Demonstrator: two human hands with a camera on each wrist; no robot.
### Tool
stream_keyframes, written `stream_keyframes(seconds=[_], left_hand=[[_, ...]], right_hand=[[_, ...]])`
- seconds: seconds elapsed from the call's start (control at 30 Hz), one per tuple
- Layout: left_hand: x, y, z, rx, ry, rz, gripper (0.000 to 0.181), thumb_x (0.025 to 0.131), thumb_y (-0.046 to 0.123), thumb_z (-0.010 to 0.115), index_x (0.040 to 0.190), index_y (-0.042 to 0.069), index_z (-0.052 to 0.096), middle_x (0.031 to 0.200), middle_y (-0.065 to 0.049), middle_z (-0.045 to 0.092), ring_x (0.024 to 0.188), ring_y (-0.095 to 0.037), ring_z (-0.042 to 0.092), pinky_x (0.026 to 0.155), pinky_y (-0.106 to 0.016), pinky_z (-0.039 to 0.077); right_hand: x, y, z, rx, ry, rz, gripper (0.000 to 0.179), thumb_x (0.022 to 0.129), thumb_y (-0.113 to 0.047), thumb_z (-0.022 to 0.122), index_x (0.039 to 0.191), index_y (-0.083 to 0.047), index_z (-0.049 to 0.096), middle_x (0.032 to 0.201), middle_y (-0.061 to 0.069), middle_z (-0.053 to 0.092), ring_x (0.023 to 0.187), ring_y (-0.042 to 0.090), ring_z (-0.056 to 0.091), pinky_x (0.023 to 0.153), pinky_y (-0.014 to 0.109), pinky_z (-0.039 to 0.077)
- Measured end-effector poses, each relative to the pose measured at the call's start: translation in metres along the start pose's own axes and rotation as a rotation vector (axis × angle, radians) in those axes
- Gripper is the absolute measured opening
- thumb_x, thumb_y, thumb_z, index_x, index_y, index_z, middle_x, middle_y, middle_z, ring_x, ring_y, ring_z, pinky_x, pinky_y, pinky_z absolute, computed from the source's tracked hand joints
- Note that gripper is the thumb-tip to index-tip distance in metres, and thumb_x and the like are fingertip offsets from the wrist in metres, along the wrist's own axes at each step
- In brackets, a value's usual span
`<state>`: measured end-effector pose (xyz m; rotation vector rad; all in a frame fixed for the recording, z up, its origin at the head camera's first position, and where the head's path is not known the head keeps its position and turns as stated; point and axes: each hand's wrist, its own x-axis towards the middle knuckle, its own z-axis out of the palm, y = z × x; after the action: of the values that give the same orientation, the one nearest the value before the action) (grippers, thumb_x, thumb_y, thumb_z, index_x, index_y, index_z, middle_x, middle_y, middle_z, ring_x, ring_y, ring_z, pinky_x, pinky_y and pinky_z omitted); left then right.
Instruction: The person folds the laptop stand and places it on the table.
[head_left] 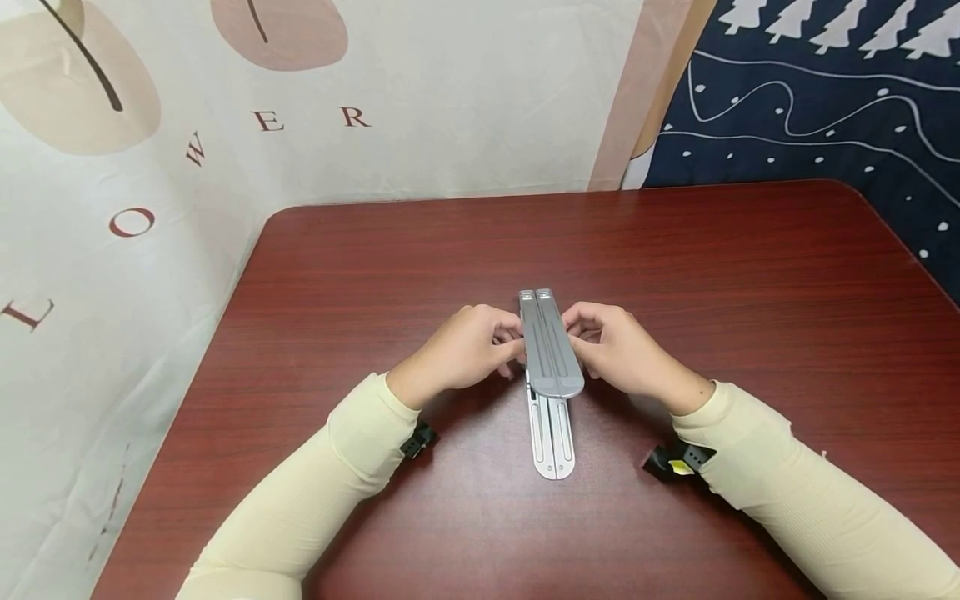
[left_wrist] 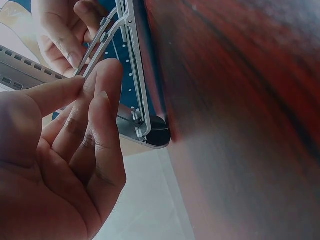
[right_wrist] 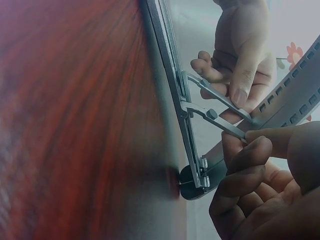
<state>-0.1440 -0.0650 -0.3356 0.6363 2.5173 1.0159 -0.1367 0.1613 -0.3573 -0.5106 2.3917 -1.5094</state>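
A silver-grey folding laptop stand [head_left: 551,346] stands on the table, its two halves close together. Its slotted upper part is tilted up from the flat base [head_left: 553,437], hinged at the far end. Between them run two thin support arms [right_wrist: 227,126]. On the left side, my left hand [head_left: 474,346] pinches one support arm between thumb and index finger, as the left wrist view shows. Opposite it, my right hand [head_left: 624,348] pinches the other arm [right_wrist: 220,120] the same way. From the head view, the upper part covers the arms and some fingertips.
The stand is near the middle of a dark red wood-grain table [head_left: 375,258]. Behind and to the left hangs a pale cloth [head_left: 465,100] with letters; a navy cloth [head_left: 795,108] with white trees hangs at the back right. Both wrists wear black straps [head_left: 420,439].
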Motion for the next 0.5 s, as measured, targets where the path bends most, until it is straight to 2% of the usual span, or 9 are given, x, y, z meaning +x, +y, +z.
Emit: stream_keyframes(seconds=[0.2,0.4,0.5], left_hand=[[-0.0003,0.0005,-0.0005,0.001,-0.009,-0.009,0.012,0.098,0.015,0.063,0.097,0.015,0.075,0.081,-0.001,0.078,0.059,-0.012,0.072,0.062,-0.024,0.049],[-0.0001,0.0009,-0.0005,0.001,-0.024,-0.017,0.012,0.098,0.015,0.063,0.098,0.015,0.075,0.081,-0.001,0.078,0.06,-0.012,0.072,0.068,-0.023,0.051],[-0.0003,0.0006,-0.0004,-0.012,-0.033,-0.015,0.012,0.097,0.013,0.063,0.098,0.014,0.075,0.081,-0.002,0.078,0.06,-0.013,0.072,0.063,-0.023,0.049]], right_hand=[[0.0004,0.0002,0.0005,0.003,-0.006,0.004,0.007,0.095,0.001,0.059,0.099,0.001,0.065,0.081,0.012,0.067,0.047,0.013,0.05,0.045,0.028,0.046],[0.0005,0.0009,0.0009,0.002,-0.009,0.011,0.007,0.094,0.001,0.059,0.099,0.001,0.065,0.082,0.013,0.068,0.047,0.012,0.051,0.045,0.028,0.046],[0.0007,0.0015,0.0009,0.005,-0.015,0.011,0.007,0.094,0.001,0.059,0.099,0.001,0.065,0.082,0.012,0.068,0.047,0.012,0.051,0.046,0.028,0.046]])
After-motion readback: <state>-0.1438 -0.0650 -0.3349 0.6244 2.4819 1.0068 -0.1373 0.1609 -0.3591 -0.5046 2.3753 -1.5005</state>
